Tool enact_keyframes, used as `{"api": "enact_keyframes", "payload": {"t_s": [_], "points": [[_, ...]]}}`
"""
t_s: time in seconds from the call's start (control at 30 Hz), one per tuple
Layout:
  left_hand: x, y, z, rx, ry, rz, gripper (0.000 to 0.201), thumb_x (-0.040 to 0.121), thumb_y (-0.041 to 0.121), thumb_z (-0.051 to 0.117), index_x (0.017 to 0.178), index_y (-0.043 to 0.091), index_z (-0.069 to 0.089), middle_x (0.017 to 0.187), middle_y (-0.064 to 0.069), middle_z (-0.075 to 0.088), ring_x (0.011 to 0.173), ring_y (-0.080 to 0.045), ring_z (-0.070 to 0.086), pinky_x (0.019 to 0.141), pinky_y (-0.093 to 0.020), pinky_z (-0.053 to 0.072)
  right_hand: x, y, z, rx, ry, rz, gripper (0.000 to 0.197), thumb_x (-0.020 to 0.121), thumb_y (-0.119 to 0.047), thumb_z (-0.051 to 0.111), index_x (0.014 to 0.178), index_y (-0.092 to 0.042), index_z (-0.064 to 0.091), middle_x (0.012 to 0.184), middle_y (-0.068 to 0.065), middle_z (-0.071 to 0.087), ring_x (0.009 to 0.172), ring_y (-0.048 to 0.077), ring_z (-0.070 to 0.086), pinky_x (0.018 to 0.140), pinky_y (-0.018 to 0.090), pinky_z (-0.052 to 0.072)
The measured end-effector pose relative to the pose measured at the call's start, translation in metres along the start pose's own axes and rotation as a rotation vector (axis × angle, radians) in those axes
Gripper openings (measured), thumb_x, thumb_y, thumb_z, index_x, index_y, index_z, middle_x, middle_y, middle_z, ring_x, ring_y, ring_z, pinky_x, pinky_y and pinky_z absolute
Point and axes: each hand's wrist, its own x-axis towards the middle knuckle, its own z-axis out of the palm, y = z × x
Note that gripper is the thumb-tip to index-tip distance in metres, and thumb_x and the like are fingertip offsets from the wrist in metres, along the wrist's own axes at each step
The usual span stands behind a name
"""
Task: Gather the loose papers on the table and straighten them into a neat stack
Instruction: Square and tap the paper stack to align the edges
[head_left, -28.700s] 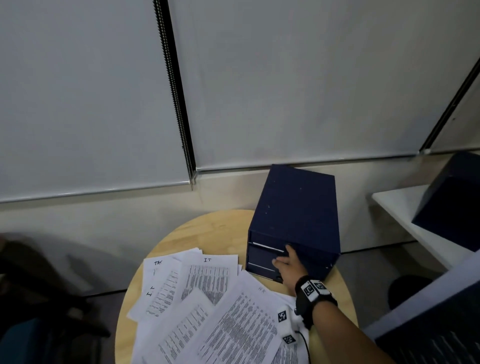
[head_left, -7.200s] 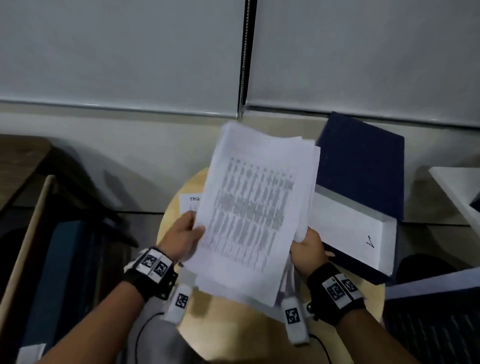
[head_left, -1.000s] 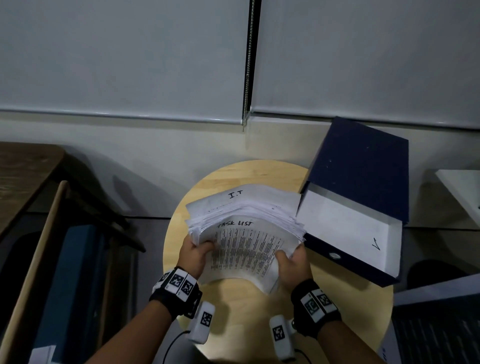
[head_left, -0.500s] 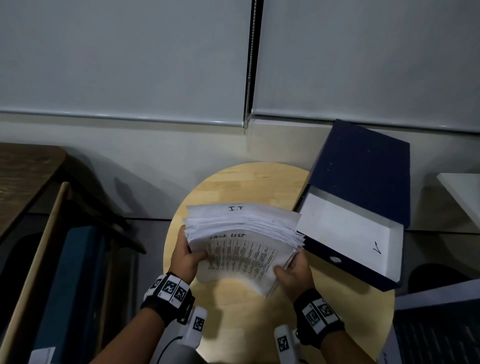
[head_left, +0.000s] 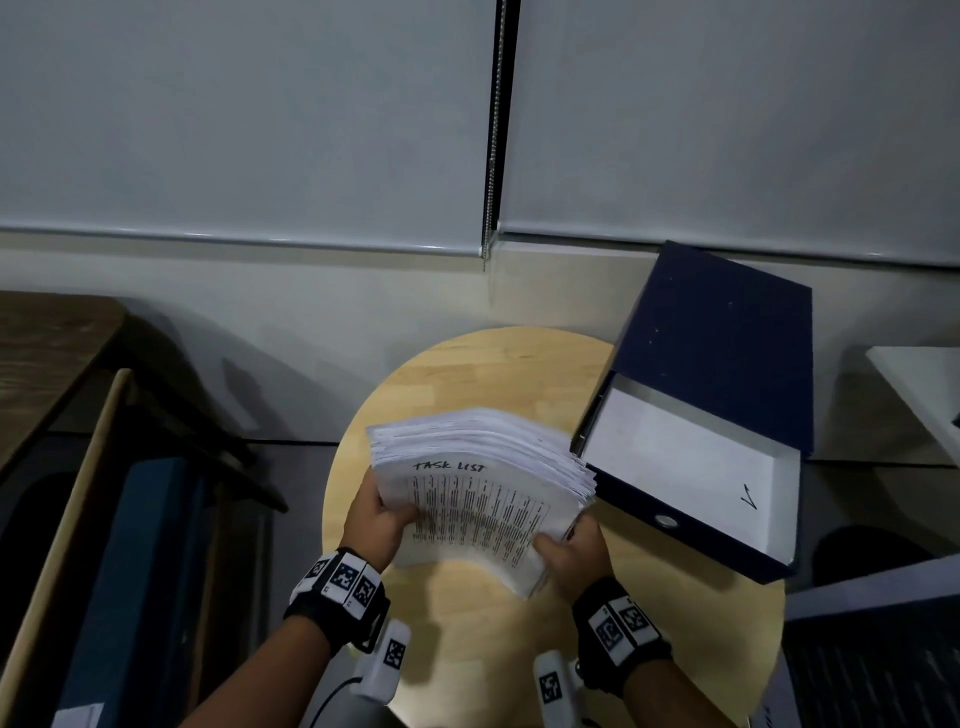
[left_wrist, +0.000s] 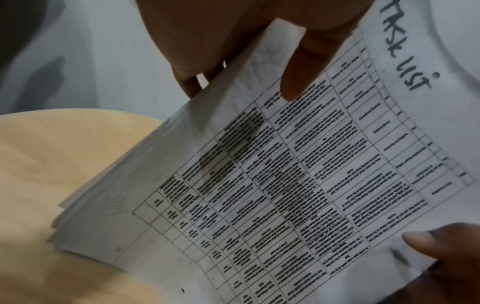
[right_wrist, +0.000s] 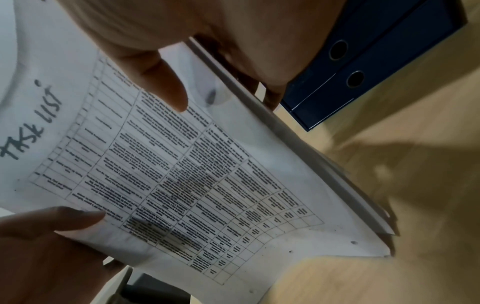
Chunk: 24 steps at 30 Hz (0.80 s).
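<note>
Together both hands hold the paper stack (head_left: 483, 499) above the round counter (head_left: 483, 374): left hand (head_left: 376, 525) pinches its 9 o'clock edge, right hand (head_left: 571, 553) its 4 o'clock corner. At 2 o'clock, touching the sheets, lies a navy box file (head_left: 717, 364), open, its white inside showing.

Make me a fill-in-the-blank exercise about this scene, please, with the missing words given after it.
1. Both hands hold the stack of papers above the round ____ table.
2. The words handwritten on the top sheet are "____ LIST".
3. The left hand holds the stack's left side; the right hand holds its ____ side.
4. Beside the stack stands a dark ____ file box.

Missing words: wooden; TASK; right; blue
</note>
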Motion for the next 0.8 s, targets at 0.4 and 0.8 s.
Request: {"api": "enact_keyframes", "payload": {"t_s": [0.4, 0.8], "points": [[0.017, -0.037, -0.014, 0.455, -0.125, -0.211, 0.066, 0.050, 0.051, 0.068, 0.111, 0.027, 0.063, 0.106, 0.004, 0.071, 0.099, -0.020, 0.066, 0.089, -0.043, 0.053, 0.004, 0.004, -0.005, -0.117, -0.063, 0.033, 0.031, 0.080, -0.009, 0.072, 0.109, -0.013, 0.062, 0.095, -0.003, 0.070, 0.089, 0.014, 0.066, 0.088, 0.034, 0.053], [-0.013, 0.110, -0.005, 1.019, -0.012, 0.738, 0.074, 0.068, 0.048, 0.066, 0.134, 0.022, 0.045, 0.148, -0.003, 0.040, 0.138, -0.023, 0.038, 0.103, -0.043, 0.037, -0.017, -0.062, -0.030, -0.645, -0.105, -0.461, 0.050, 0.070, -0.005, 0.045, 0.112, -0.033, 0.054, 0.082, 0.004, 0.071, 0.072, 0.032, 0.065, 0.058, 0.037, 0.054]]}}
